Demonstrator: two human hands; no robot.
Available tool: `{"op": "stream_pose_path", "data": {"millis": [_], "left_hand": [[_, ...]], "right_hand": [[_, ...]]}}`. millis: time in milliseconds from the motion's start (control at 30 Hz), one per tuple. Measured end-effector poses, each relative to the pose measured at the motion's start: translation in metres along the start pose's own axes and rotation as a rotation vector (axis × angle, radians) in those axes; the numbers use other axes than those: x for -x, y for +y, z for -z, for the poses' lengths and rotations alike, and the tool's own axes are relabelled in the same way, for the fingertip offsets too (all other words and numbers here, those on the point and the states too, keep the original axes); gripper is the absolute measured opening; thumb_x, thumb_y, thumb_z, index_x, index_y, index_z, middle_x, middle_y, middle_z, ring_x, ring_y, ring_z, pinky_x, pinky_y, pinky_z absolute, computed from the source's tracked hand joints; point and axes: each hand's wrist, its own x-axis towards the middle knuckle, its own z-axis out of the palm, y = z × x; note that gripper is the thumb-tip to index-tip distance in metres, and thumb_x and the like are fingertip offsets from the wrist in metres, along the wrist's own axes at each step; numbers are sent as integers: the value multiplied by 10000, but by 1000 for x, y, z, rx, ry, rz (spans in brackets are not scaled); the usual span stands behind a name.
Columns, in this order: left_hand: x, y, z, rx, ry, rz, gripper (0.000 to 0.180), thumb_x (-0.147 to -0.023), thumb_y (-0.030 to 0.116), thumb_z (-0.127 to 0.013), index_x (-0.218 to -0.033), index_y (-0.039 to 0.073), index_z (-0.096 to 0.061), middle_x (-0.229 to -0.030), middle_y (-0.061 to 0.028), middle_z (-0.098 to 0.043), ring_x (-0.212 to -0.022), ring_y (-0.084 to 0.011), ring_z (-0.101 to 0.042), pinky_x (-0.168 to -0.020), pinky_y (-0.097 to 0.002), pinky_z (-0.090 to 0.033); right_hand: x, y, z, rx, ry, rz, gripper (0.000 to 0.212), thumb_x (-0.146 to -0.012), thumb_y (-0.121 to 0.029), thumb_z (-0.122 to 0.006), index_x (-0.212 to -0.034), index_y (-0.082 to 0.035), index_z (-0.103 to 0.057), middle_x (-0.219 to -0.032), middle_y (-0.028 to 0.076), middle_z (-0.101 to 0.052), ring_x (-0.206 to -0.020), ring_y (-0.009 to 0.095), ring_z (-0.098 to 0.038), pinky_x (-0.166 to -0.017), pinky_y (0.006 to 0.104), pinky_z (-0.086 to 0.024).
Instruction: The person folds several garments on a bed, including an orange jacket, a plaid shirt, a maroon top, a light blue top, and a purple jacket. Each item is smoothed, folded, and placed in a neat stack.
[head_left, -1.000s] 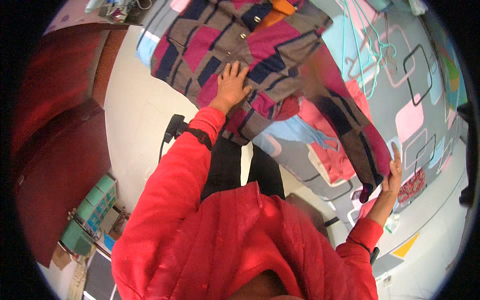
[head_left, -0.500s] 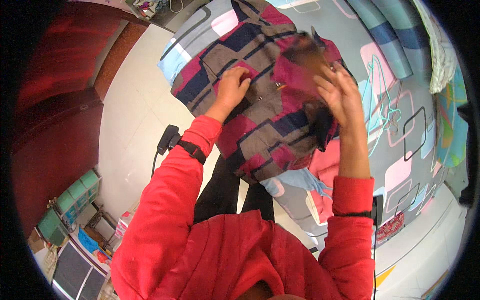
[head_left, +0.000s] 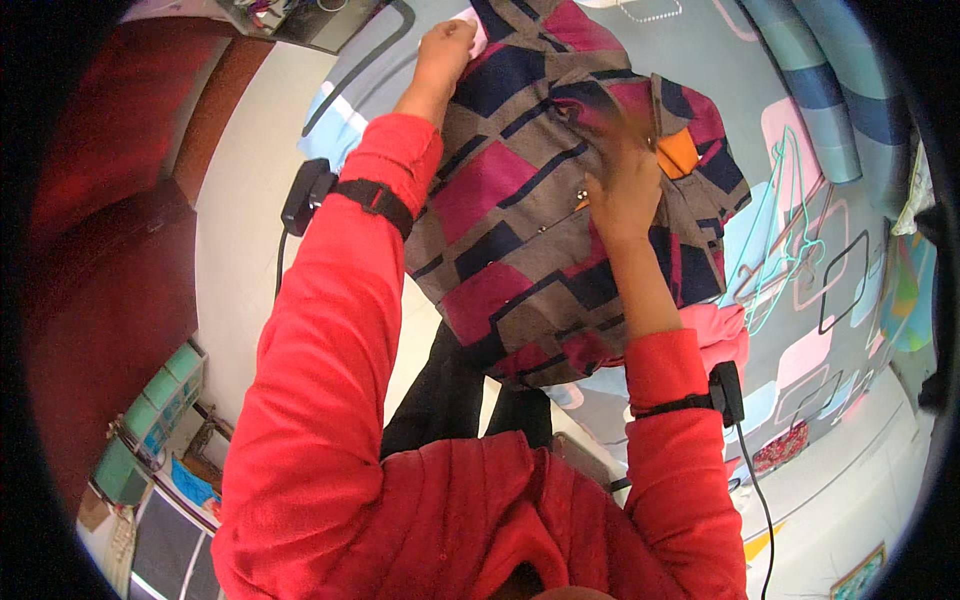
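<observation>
A patterned coat (head_left: 500, 185) in brown, magenta and navy blocks lies spread over the bed in front of me, with small shiny fasteners down its front. At its far left edge is my left hand (head_left: 447, 58), fingers curled in against the cloth. My right hand (head_left: 630, 190) is over the upper front of the coat, near the collar; its fingers are smeared by motion, so their grip is unclear. Just beyond that hand an orange patch (head_left: 678, 154) shows on the coat.
Turquoise hangers (head_left: 775, 240) lie on the grey patterned bedsheet (head_left: 790, 375) at the right. Pink cloth (head_left: 722, 335) sticks out beside the coat. Rolled blue bedding (head_left: 815, 95) stands at the far right. At lower left is a green drawer unit (head_left: 165, 395).
My left hand has moved away from me to the coat's far left edge. My right hand has come down and left onto the coat front. The coat has shifted right and lies flatter.
</observation>
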Motion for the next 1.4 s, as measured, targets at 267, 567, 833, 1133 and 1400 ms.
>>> {"op": "stream_pose_path", "data": {"millis": [267, 567, 833, 1133, 1400], "left_hand": [[-47, 12, -36, 458, -124, 302, 379, -937, 301, -553, -1148, -11, -594, -1145, -152, -636, -1019, -296, -597, -912, -404, -457], [-34, 60, -41, 924, -252, 234, 439, -937, 369, -557, -1229, 40, -566, -1201, -108, -618, -1054, -300, -581, -948, -412, -449], [-61, 99, -15, 1049, -230, 232, 252, -874, 247, -628, -1034, 56, -665, -1004, -115, -694, -927, -286, -653, -846, -425, -537], [-69, 139, 29, 915, -86, 16, 129, -821, 112, -609, -937, 72, -645, -822, -21, -640, -744, -180, -608, -700, -289, -488], [22, 175, -29, -645, 183, -1425, 190, -697, 69, -666, -711, -20, -499, -962, -265, -524, -885, -416, -528, -786, -415, -438]], "right_hand": [[-31, 9, 9, 94, -46, -32, 332, -683, -259, -761, -912, -104, -577, -879, 77, -563, -894, 325, -539, -769, 462, -425], [0, 36, 78, -714, 145, -173, 146, -769, -40, -678, -885, -20, -592, -919, 76, -616, -819, 163, -578, -771, 278, -465], [-34, 8, 18, -273, -259, -56, 406, -739, -94, -709, -1106, -17, -553, -996, 140, -641, -890, 336, -618, -807, 399, -492], [-22, -33, 65, -648, 198, -272, 320, -791, -109, -678, -1084, -45, -564, -993, 128, -620, -900, 245, -617, -786, 343, -497], [21, -32, -4, -320, -63, 88, 570, -698, -134, -720, -1228, -53, -526, -1238, 195, -525, -1132, 400, -479, -979, 471, -385]]}}
